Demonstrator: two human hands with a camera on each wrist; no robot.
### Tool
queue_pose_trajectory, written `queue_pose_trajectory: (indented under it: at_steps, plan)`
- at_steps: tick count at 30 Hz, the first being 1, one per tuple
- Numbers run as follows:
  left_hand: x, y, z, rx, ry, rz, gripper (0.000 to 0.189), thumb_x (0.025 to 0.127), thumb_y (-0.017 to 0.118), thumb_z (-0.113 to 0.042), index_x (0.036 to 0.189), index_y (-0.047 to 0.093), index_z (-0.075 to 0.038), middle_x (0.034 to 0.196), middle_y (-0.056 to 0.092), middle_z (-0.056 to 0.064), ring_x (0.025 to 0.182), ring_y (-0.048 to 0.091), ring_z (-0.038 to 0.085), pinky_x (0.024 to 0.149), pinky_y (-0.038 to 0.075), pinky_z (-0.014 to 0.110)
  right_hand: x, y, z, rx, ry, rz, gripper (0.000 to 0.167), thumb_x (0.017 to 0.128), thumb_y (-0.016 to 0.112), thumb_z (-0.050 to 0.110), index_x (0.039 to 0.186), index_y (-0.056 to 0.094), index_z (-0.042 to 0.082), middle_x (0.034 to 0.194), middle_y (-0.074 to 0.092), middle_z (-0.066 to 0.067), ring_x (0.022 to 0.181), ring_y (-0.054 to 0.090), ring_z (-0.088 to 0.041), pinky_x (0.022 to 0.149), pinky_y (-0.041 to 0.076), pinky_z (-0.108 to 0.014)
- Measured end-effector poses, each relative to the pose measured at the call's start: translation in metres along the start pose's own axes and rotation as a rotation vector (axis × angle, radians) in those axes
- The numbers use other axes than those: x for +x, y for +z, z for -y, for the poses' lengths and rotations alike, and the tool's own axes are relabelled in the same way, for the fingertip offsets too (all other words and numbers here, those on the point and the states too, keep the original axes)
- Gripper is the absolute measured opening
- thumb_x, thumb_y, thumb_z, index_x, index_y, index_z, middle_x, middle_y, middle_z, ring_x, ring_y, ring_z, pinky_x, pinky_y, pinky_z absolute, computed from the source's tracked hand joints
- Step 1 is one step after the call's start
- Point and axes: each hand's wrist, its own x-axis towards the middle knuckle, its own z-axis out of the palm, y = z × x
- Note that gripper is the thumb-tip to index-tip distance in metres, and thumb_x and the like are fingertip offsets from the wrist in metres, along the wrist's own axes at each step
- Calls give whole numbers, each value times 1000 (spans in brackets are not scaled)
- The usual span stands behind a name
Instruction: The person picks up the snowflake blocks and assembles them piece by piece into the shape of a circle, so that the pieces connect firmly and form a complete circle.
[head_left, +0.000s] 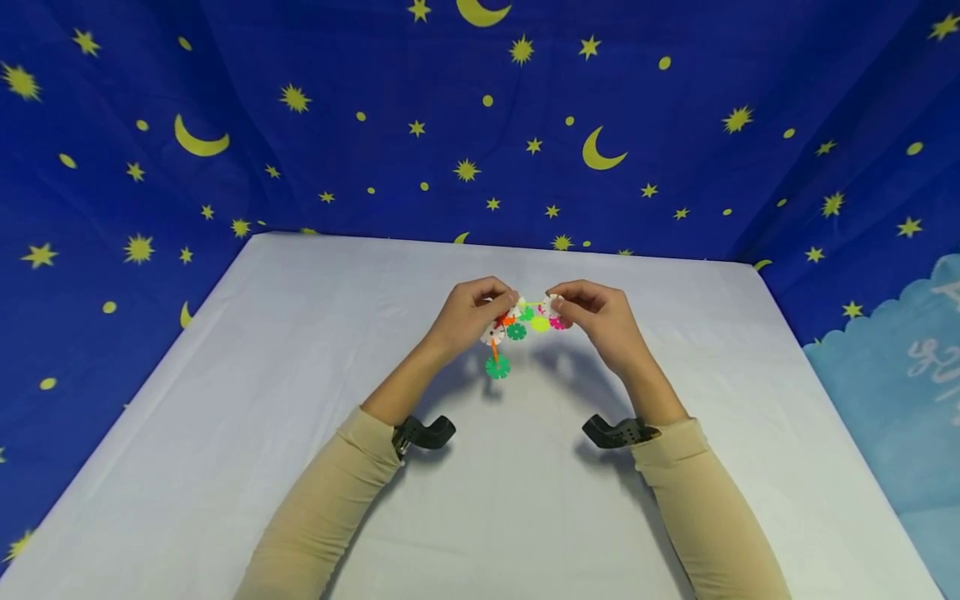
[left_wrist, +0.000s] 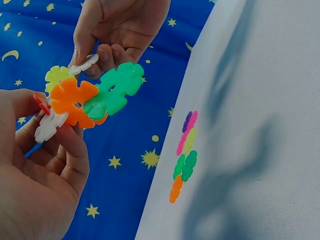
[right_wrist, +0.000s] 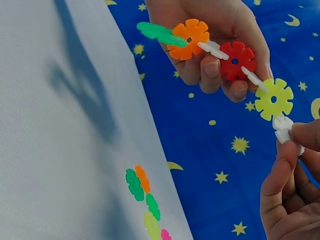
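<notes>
A chain of slotted plastic snowflake discs stretches between the two hands above the table. Its order in the right wrist view is a green disc (right_wrist: 161, 34), an orange disc (right_wrist: 189, 39), a white one, a red disc (right_wrist: 237, 61), another white one, a yellow disc (right_wrist: 274, 99) and a white end disc (right_wrist: 283, 129). My left hand (head_left: 472, 317) pinches the chain around the red and white discs, leaving the green end hanging free. The right hand (head_left: 603, 321) pinches the white end disc, joined to the yellow one, between thumb and fingers.
Loose discs lie on the white tabletop (head_left: 510, 500) beyond the hands, among them a green disc (left_wrist: 189, 165), an orange disc (left_wrist: 175, 188), a yellow disc (left_wrist: 189, 140) and pink and purple ones. Blue star-patterned cloth (head_left: 420, 167) stands around the table's back and sides.
</notes>
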Motion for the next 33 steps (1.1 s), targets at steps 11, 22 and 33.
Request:
queue_pose_trajectory:
  at_steps: [11, 22, 33]
  plan:
    - [-10, -1, -33, 24, -10, 12, 20, 99, 55, -10, 96, 65, 7, 78, 55, 16, 63, 47, 24, 59, 42, 34, 0, 1, 2, -7, -3, 24, 30, 92, 68, 23, 111, 69, 0, 87, 64, -19, 73, 56, -29, 68, 50, -38]
    - [-10, -1, -36, 23, -32, -13, 20, 98, 56, -10, 96, 65, 8, 80, 54, 23, 61, 46, 24, 56, 41, 28, -1, 3, 4, 31, -15, 37, 30, 92, 68, 21, 110, 69, -2, 85, 65, -17, 71, 58, -28, 66, 51, -33]
    - [1, 0, -3, 16, -28, -18, 21, 98, 57, -16, 96, 67, 3, 78, 54, 18, 62, 45, 25, 57, 39, 30, 0, 2, 1, 44, -9, 35, 29, 92, 68, 19, 110, 68, -4, 84, 64, -19, 70, 58, -26, 67, 51, -32]
